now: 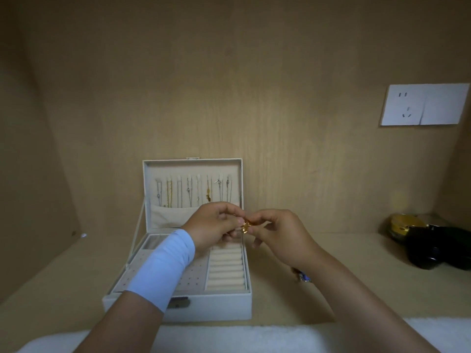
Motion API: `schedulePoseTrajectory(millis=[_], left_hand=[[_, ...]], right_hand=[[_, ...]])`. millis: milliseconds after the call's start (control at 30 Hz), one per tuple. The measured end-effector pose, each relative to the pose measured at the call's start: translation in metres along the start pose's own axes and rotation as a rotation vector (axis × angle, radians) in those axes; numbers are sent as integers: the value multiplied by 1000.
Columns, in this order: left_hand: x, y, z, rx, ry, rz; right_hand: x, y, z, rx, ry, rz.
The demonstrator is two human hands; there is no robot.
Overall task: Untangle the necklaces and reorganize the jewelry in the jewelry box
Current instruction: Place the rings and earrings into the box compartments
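On a pale desk [331,263], an open jewelry box [178,309] is seen. Above its ring rolls [226,266] a small gold piece [246,226] is pinched: left grip [214,225] at its nine o'clock, right grip [280,235] at three, equally near; hung necklaces [191,191] lie at twelve.

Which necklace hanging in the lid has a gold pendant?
The necklace sixth from the left, third from the right: a gold pendant hangs low on it; the rest are thin chains.

White jewelry box [211,305] open, necklaces [193,191] hanging inside lid.
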State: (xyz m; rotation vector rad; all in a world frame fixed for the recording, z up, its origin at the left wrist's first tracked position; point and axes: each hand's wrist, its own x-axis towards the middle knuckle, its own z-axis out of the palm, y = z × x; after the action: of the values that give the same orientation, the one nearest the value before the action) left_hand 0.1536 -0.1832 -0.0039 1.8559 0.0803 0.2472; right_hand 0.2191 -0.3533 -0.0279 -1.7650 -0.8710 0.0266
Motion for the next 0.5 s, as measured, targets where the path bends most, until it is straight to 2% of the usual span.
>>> schedulePoseTrajectory(millis=[133,300,367,500], left_hand=[[-8,-4,-9,-5,38,34],[-5,-9,-23,30,98,64],[-2,-12,-24,99,106,71],[-1,-20,-29,394,51,91]], right_hand=[[-5,-7,13,-135,-15,-96],[3,-5,27,-158,168,-67],[9,-1,31,-243,176,-54],[15,10,37,-486,172,-18]])
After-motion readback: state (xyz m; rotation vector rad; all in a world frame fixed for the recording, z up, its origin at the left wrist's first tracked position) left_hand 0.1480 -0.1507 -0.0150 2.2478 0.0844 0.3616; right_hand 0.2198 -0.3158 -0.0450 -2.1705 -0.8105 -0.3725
